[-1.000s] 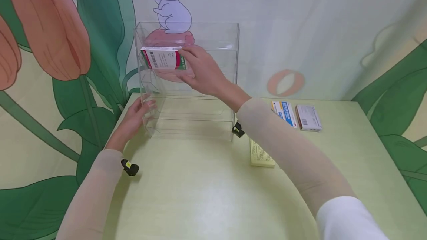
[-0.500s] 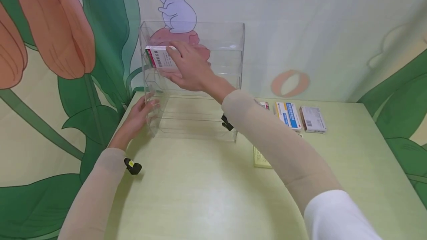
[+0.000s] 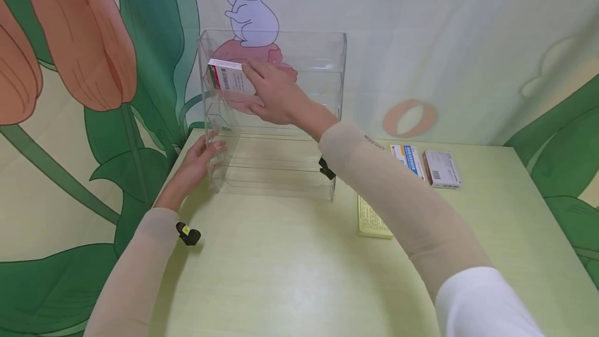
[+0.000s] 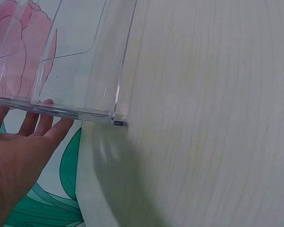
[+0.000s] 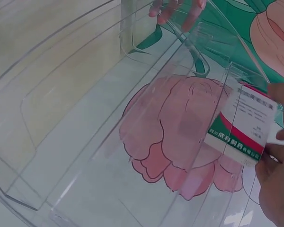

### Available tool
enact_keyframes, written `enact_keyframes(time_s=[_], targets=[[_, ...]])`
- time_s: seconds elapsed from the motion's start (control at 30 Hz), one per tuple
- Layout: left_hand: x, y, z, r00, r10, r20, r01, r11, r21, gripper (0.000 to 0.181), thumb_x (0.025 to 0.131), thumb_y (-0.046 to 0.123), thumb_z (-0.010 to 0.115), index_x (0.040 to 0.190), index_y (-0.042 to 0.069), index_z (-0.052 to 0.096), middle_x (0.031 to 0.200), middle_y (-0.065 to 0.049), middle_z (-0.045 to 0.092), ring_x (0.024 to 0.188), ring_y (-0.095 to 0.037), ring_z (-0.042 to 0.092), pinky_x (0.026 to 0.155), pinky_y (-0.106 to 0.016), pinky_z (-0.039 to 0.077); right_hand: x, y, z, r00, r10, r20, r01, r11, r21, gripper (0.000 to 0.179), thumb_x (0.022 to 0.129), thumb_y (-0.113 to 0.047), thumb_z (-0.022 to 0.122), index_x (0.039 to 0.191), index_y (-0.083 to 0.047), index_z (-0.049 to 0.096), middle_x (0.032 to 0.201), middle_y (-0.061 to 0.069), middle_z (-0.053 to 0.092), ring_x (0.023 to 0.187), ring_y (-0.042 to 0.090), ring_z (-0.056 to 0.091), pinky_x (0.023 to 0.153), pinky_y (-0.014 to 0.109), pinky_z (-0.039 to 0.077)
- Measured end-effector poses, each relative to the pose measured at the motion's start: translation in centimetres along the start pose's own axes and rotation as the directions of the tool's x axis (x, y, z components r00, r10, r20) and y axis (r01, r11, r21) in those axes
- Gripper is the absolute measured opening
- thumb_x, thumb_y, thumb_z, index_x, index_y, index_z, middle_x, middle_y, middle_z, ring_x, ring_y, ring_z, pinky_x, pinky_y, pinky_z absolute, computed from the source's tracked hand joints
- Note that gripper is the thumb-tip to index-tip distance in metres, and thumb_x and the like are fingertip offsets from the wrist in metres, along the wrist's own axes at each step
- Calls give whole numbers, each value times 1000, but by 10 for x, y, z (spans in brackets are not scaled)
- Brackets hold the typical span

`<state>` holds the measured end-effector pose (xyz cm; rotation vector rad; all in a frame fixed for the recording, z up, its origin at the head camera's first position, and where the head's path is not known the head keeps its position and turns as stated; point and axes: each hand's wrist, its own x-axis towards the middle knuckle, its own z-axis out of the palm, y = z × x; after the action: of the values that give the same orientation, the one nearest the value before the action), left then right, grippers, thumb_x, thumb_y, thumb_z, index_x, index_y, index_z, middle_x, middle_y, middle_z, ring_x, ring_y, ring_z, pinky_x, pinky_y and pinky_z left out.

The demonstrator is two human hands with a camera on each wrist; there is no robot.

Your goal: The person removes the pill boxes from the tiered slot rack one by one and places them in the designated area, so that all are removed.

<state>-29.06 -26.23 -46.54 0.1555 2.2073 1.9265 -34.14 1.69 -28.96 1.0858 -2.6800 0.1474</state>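
Observation:
A clear acrylic tiered rack (image 3: pixel 276 181) stands against the wall at the back of the table. My right hand (image 3: pixel 278 92) pinches a white medicine box (image 3: pixel 236 81) with red and green bands by its right end, at the rack's upper left. The box leans slightly, and the right wrist view shows it near the rack's side panel, my fingers at its edge. Whether the box rests on a shelf I cannot tell. My left hand (image 3: pixel 192 168) touches the rack's left side panel, its fingers (image 4: pixel 43 124) spread along the outer face in the left wrist view.
Behind my right sleeve (image 3: pixel 402 212) on the table are a blue and white medicine box (image 3: pixel 408 159), a greyish-white box (image 3: pixel 441 169) and a yellow box with printed text (image 3: pixel 372 220). A patterned wall with painted flowers rises directly behind the table.
My right hand first shifted left over the medicine box, covering more of it. Since then the box has tilted, its upper left edge slightly higher. My left hand stays at the rack's side.

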Motion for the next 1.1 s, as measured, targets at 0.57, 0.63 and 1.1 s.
enact_keyframes(time_s=[0.57, 0.63, 1.1], targets=[[6, -4, -5, 1000, -8, -15, 8, 1000, -23, 64, 115, 39, 46, 170, 21, 20, 168, -20, 33, 157, -34, 31, 124, -62, 29, -26, 27, -5, 903, 334, -272, -185, 871, 454, 32, 104, -13, 69, 135, -9, 64, 118, 9, 63, 109, 21, 64, 92, 26, 58], [7, -4, -5, 1000, -9, -15, 9, 1000, -19, 64, 115, 39, 46, 170, 22, 20, 168, -20, 32, 157, -34, 31, 124, -62, 29, -34, 33, -9, 896, 333, -293, -151, 850, 505, 28, 104, -11, 70, 131, -6, 65, 115, 10, 61, 105, 20, 64, 90, 23, 59], [4, 0, -4, 1000, -6, -27, 6, 1000, -2, 66, 113, 45, 48, 170, 25, 22, 167, -19, 34, 156, -35, 33, 124, -61, 30, -141, 90, -42, 835, 460, -300, -240, 797, 554, 35, 103, -17, 73, 137, -12, 68, 118, 0, 73, 104, 7, 65, 90, 30, 61]])
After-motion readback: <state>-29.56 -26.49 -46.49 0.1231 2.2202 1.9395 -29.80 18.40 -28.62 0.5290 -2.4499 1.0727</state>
